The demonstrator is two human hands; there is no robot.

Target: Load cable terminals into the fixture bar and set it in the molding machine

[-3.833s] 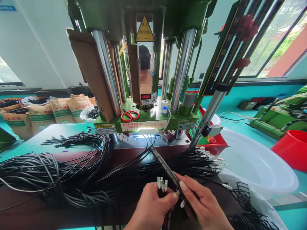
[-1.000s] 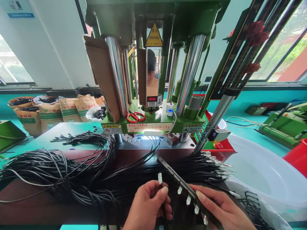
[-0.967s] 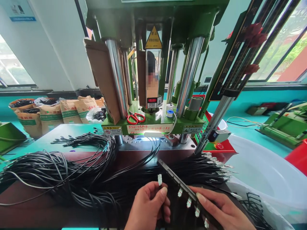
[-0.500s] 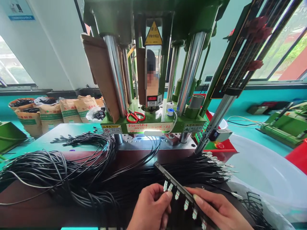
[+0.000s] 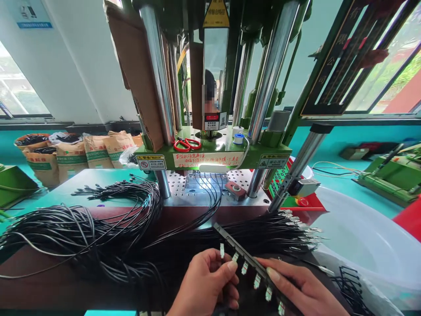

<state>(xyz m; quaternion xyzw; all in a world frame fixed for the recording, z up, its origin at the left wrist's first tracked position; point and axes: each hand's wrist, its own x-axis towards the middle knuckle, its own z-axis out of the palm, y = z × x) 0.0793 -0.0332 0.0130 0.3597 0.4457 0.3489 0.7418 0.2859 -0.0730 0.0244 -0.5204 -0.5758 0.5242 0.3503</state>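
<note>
My right hand (image 5: pixel 297 281) grips a long dark metal bar (image 5: pixel 243 252), slanting down to the right, thumb on top. Several silver connectors (image 5: pixel 257 281) stick out along its lower left edge. At the bar's upper end my left hand (image 5: pixel 210 278) is closed, thumb against the fingers. A cable connector (image 5: pixel 222 250) with a silver tip stands up from these fingers, a little apart from the bar. Its cable is hidden by the hand. Behind both hands, black cables (image 5: pixel 256 232) lie in a bundle with silver ends toward the right.
Ahead stands a green press (image 5: pixel 210 160) with red scissors (image 5: pixel 187 145) on its plate. Cables run from a clear mould (image 5: pixel 197 182) on the press bed. A big cable heap (image 5: pixel 82 237) covers the left table. A white tub (image 5: pixel 368 237) is at right; paper sacks (image 5: pixel 95 151) stand behind.
The press plate has risen, showing more of the bed and mould. The silver-tipped connector at my left fingers has moved left, away from the bar. My right hand keeps its hold.
</note>
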